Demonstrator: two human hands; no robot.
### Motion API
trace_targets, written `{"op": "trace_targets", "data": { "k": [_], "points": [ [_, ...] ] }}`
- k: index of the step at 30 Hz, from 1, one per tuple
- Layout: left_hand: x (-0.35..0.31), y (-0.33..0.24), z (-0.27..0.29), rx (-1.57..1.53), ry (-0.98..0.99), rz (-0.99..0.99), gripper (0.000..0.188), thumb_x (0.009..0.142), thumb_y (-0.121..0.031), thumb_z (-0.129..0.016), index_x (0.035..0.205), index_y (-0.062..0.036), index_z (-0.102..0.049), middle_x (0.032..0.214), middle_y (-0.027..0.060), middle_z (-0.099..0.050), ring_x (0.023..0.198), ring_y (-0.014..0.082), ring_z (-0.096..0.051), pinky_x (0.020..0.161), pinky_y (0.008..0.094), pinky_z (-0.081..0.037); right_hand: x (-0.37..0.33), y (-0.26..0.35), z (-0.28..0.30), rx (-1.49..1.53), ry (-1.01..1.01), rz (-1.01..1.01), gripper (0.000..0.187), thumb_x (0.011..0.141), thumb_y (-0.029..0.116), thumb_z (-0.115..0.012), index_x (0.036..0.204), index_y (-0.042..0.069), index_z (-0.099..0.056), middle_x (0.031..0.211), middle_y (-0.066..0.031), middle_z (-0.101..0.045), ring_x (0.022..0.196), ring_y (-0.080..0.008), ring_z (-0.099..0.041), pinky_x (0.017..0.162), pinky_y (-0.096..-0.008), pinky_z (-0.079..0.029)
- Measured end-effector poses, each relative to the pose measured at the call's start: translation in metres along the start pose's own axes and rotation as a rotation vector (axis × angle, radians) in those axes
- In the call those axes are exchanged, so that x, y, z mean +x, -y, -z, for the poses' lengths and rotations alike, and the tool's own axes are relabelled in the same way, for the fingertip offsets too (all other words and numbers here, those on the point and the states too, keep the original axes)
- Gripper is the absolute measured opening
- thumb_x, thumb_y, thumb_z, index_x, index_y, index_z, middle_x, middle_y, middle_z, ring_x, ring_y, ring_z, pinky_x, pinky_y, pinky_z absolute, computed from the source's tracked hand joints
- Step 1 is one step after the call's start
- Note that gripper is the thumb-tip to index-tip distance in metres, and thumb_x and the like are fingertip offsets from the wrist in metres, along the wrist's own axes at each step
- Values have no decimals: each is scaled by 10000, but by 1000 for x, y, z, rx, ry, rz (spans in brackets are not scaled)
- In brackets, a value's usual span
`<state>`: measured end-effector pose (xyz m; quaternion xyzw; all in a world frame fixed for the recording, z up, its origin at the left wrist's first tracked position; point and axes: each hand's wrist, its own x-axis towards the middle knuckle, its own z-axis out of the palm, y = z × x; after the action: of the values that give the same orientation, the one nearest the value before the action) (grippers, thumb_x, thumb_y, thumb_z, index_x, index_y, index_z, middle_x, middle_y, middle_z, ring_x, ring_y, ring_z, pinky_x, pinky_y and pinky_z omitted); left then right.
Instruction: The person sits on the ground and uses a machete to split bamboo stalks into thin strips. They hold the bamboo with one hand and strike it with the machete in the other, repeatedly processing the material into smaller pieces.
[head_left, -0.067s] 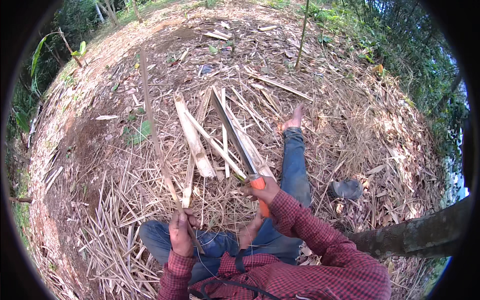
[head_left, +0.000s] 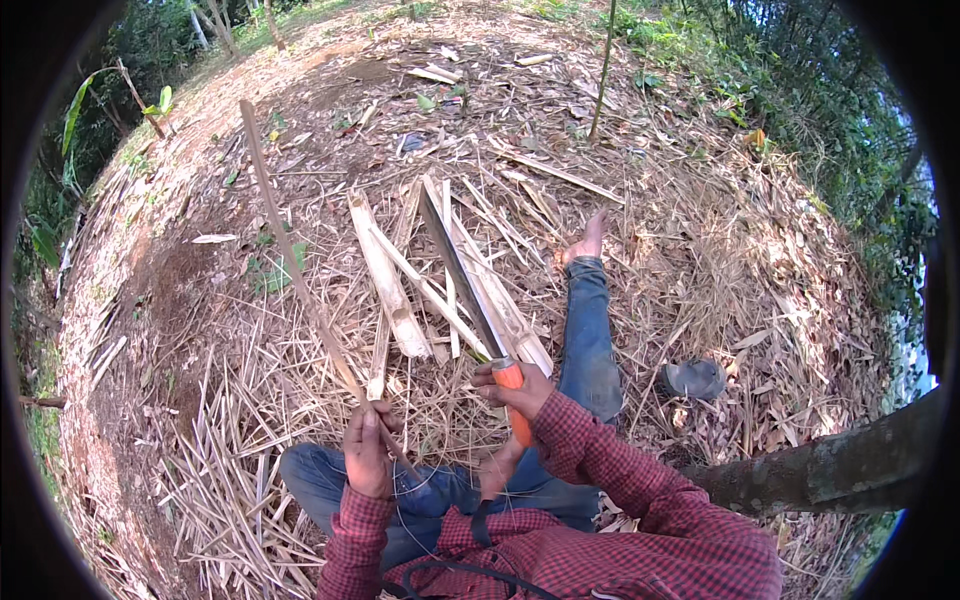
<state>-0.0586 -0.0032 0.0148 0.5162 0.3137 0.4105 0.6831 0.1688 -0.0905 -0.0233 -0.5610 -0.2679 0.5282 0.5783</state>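
In my right hand is a machete with an orange handle, its long dark blade pointing away from me and slightly left. My left hand is closed round the near part of a long thin bamboo strip, which slants up and away to the left. Blade and strip are apart. Beyond my hands lie split bamboo pieces: a wide pale one and another partly behind the blade, with thinner slats crossing between them.
Many narrow bamboo strips lie piled at my left knee. My bare foot stretches out ahead. To the right are a dark rounded object and a thick trunk. A thin sapling stands farther off among dry leaves.
The far end of the bamboo strip has swung to the left, with my left hand shifting slightly. The machete has moved a little left and toward me.
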Motion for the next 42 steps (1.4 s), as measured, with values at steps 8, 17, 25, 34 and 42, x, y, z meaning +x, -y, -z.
{"op": "trace_targets", "data": {
  "k": [8,17,25,34,42],
  "points": [
    [35,49,-64,-155,-34,11,290,934,-228,-483,1088,4,-563,905,47,-583,820,118,-572,689,259,-510,-10,6,-27,-100,-180,-2,376,759,156,-719,1042,-4,-531,897,-89,-626,808,-162,-620,753,-292,-509],
    [28,58,-61,-148,84,137,334,910,-222,-528,1153,7,-524,954,68,-576,872,155,-588,726,282,-547,-32,-6,-5,-233,-133,4,373,678,151,-781,930,-4,-554,833,-63,-589,749,-128,-577,686,-276,-493],
    [89,-27,50,-252,-436,-180,804,877,-616,-282,1329,48,-247,1241,278,-406,1160,347,-437,991,430,-377,-21,-24,43,-393,-102,11,351,651,173,-794,870,4,-577,775,-45,-597,720,-112,-547,702,-284,-466],
    [136,-117,125,-722,224,-536,349,966,-380,-320,958,-67,-474,655,5,-407,517,108,-404,471,238,-409,7,-38,39,-600,-54,80,479,660,205,-771,1033,-9,-560,882,-94,-628,829,-197,-603,781,-319,-476],
    [78,-118,27,-243,-493,-849,279,939,-345,-443,832,-90,-475,580,-24,-350,447,47,-311,365,178,-276,-2,-6,-2,-881,-147,148,564,704,344,-705,1109,-2,-520,934,-197,-619,880,-344,-612,804,-391,-478]
  ]
}}
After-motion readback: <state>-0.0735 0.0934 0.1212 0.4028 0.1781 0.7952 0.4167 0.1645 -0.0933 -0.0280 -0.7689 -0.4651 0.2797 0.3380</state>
